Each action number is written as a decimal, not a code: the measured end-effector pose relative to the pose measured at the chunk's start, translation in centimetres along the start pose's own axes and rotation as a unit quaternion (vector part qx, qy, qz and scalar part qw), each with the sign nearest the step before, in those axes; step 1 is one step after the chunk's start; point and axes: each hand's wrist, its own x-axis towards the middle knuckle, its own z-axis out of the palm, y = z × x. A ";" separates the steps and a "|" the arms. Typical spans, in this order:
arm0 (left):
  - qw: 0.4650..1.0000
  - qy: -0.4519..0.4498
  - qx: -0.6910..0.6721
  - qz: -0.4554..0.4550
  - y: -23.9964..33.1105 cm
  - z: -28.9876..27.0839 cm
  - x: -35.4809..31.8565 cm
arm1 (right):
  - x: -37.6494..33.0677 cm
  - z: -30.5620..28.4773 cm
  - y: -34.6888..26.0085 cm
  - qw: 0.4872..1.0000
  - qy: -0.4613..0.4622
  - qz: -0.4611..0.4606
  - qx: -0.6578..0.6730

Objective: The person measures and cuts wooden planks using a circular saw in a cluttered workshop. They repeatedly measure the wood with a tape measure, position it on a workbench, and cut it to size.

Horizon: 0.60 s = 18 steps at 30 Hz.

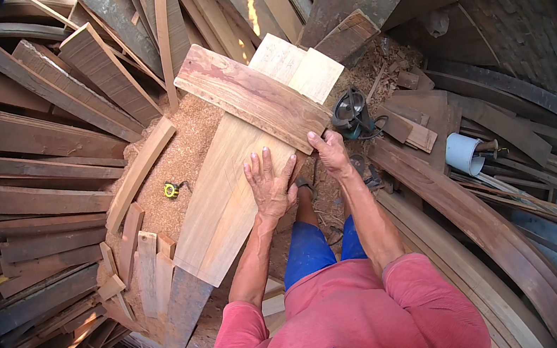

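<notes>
My left hand [271,188] lies flat, fingers spread, on a wide pale wooden board [222,200]. A darker reddish-brown plank [246,96] rests crosswise over the far end of that board. My right hand [333,155] grips the plank's near right corner, its thumb and fingers closed around the edge. Beyond the plank, light-coloured wood pieces [311,73] stick out from under it.
A yellow tape measure [171,190] lies on sawdust [182,145] to the left. Right of the plank sits a dark green power tool [350,113]. Planks [32,141] fan out along the left. A pale blue tub [462,152] stands right, beyond a long curved timber [470,218].
</notes>
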 end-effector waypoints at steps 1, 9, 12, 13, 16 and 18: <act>1.000 -0.001 -0.002 -0.001 0.0 -0.1 0.0 | 0.0 0.0 -0.1 1.000 0.000 0.003 0.000; 1.000 -0.006 -0.003 -0.004 0.0 -0.2 0.2 | 0.0 -0.1 -0.7 0.999 0.006 0.021 -0.036; 1.000 -0.009 -0.007 -0.007 -0.1 -0.1 0.1 | -0.1 0.0 -0.9 0.999 0.002 0.014 -0.031; 1.000 -0.010 -0.009 -0.008 0.0 -0.1 0.1 | -0.1 0.0 -0.9 0.999 0.001 0.011 -0.031; 1.000 -0.012 -0.008 -0.009 0.0 -0.1 0.1 | 0.2 -0.4 -1.0 0.998 0.004 0.030 -0.057; 1.000 -0.014 -0.003 -0.008 0.0 -0.1 0.2 | 0.2 -0.4 -0.8 0.999 -0.004 0.031 -0.037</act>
